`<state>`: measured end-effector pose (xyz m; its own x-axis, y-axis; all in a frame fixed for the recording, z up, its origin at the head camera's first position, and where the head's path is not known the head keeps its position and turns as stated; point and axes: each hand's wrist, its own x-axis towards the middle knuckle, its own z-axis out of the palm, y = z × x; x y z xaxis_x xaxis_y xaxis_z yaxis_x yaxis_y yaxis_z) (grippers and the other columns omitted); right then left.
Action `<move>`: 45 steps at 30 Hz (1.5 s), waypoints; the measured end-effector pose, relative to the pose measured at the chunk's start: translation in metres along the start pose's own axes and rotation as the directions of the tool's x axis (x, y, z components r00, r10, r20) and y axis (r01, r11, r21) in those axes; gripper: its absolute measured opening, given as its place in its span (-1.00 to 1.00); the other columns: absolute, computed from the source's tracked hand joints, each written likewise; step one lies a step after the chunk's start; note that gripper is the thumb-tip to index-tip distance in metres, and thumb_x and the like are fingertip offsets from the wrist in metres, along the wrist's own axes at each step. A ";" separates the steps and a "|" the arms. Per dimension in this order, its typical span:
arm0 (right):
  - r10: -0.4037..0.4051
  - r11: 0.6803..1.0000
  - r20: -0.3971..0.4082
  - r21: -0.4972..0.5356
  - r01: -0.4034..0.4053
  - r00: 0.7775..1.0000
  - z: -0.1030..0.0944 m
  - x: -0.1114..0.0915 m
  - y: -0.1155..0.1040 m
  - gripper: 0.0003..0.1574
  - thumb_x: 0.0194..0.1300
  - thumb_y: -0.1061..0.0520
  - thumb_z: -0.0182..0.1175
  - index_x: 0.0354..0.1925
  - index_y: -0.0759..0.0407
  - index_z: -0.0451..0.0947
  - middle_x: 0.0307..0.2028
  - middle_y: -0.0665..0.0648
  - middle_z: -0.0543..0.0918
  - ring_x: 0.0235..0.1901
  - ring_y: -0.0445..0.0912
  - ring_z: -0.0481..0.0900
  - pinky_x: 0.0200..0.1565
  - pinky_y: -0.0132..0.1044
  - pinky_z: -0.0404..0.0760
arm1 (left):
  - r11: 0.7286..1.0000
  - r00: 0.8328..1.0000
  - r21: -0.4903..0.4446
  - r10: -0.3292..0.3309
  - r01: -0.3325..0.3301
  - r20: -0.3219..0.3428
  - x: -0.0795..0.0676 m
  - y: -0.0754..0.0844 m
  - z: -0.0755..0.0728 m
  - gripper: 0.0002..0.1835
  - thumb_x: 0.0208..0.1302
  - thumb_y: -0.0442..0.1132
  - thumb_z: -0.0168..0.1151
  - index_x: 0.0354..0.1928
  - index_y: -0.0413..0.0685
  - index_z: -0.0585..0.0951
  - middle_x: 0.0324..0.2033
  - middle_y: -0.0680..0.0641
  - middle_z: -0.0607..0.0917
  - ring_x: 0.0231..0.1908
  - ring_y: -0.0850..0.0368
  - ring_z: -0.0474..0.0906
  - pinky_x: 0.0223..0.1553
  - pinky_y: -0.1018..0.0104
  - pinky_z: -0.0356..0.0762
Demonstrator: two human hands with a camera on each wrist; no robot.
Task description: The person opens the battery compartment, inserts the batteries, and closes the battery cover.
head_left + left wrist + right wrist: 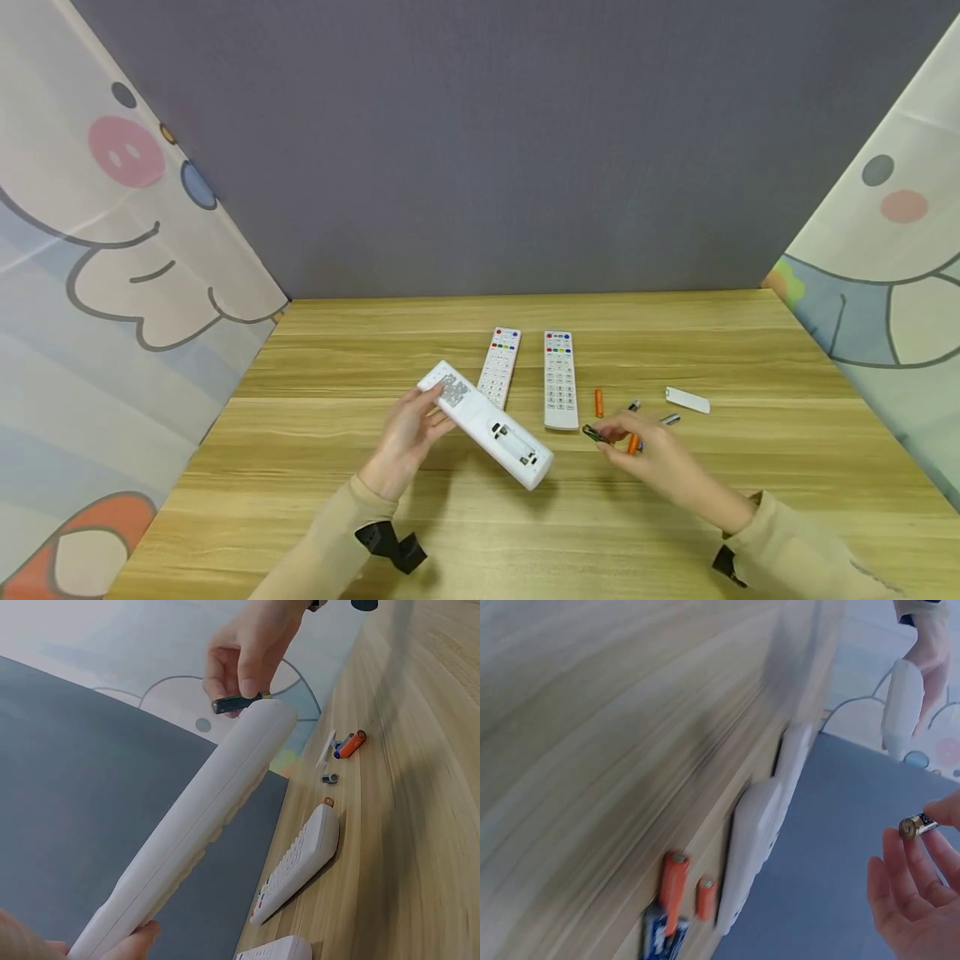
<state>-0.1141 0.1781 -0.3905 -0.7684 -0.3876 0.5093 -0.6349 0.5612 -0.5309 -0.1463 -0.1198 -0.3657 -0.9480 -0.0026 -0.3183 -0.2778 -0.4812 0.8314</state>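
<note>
My left hand [405,437] holds a white remote control [476,421] above the table, its back turned up. The battery compartment [517,444] has no cover on it, and dark metal contacts show inside. To the right, the thumb and fingers of my right hand [656,458] pinch a dark battery [916,826] with a gold-coloured end. This battery is a short way from the lower end of the remote in the head view. Beneath and beside the right hand lie an orange battery [633,443] and a silver-ended battery [670,419], partly hidden by it.
Two more white remotes lie button side up behind: one slanted [501,354], partly covered by the held remote, and one straight [561,383]. A loose orange battery [598,402] is right of the straight one. Farther right lies a white battery cover [687,400] on the wooden table [300,442].
</note>
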 end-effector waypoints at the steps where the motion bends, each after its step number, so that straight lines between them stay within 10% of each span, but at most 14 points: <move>1: -0.007 1.000 -0.009 0.004 0.007 1.000 0.001 0.000 -0.001 -0.69 -0.14 0.41 0.29 -0.34 0.17 0.56 -0.41 -0.07 0.57 -0.43 -0.30 0.48 -0.44 -0.34 0.57 | 1.000 1.000 0.002 0.001 -0.001 0.003 0.000 0.000 0.001 -0.58 0.27 -0.39 -0.07 0.15 -0.39 0.23 -0.35 -0.05 0.58 -0.34 0.12 0.57 -0.21 0.27 0.58; 17: -0.078 0.996 -0.089 0.042 0.082 0.993 0.021 0.008 -0.019 -0.66 -0.21 0.38 0.32 -0.31 0.23 0.61 -0.34 0.05 0.62 -0.37 -0.18 0.55 -0.30 -0.37 0.60 | 1.000 1.000 -0.013 -0.002 0.002 0.013 0.000 -0.005 0.011 -0.58 0.27 -0.40 -0.07 0.15 -0.40 0.23 -0.31 -0.10 0.57 -0.32 0.08 0.57 -0.15 0.20 0.55; 24: -0.224 0.975 -0.181 -0.036 0.221 0.958 0.030 0.012 -0.025 -0.66 -0.29 0.30 0.35 -0.37 0.25 0.61 -0.39 0.05 0.62 -0.39 -0.11 0.55 -0.19 -0.56 0.49 | 1.000 1.000 -0.022 0.000 0.000 0.008 0.001 -0.006 0.013 -0.58 0.27 -0.40 -0.08 0.15 -0.42 0.22 -0.32 -0.10 0.57 -0.34 0.08 0.58 -0.18 0.21 0.57; 45: -0.318 0.948 -0.237 -0.066 0.312 0.918 0.044 0.020 -0.033 -0.77 -0.25 0.31 0.32 -0.47 0.22 0.56 -0.44 0.05 0.59 -0.42 -0.12 0.51 -0.27 -0.49 0.53 | 1.000 1.000 -0.026 0.008 -0.007 0.022 0.000 -0.009 0.017 -0.57 0.27 -0.37 -0.06 0.14 -0.44 0.20 -0.32 -0.11 0.57 -0.34 0.09 0.58 -0.20 0.24 0.58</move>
<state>-0.1123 0.1198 -0.3924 -0.4842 -0.3614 0.7969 -0.8361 0.4596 -0.2996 -0.1462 -0.1004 -0.3656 -0.9533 0.0125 -0.3019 -0.2667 -0.5041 0.8214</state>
